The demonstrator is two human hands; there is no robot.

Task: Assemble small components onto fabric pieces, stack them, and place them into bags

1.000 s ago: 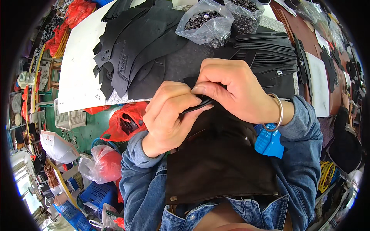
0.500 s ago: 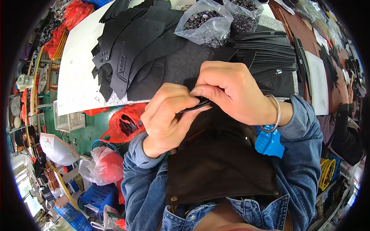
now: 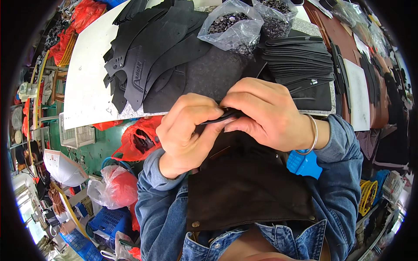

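A small black leather-like strip (image 3: 225,116) is pinched between my two hands, just off the table's near edge. My left hand (image 3: 185,132) grips it with thumb and bent fingers. From the other side my right hand (image 3: 272,113), with a metal bangle on its wrist, closes thumb and fingers on the strip's end. Most of the strip is hidden by my fingers. Beyond them lie a heap of cut black leather pieces (image 3: 163,48) on the left and a neat stack of black strips (image 3: 298,61) on the right.
Two clear plastic bags of small metal snap parts, a nearer bag (image 3: 233,28) and a farther bag (image 3: 275,21), stand at the back of the white table (image 3: 89,82). Red bags (image 3: 138,138), a white basket (image 3: 77,130) and blue crates (image 3: 111,224) are at the lower left.
My right hand has turned and lowered; its fingers now reach over the strip with the thumb below. The left hand stays nearly in place. At the far right, a person's arm has shifted.
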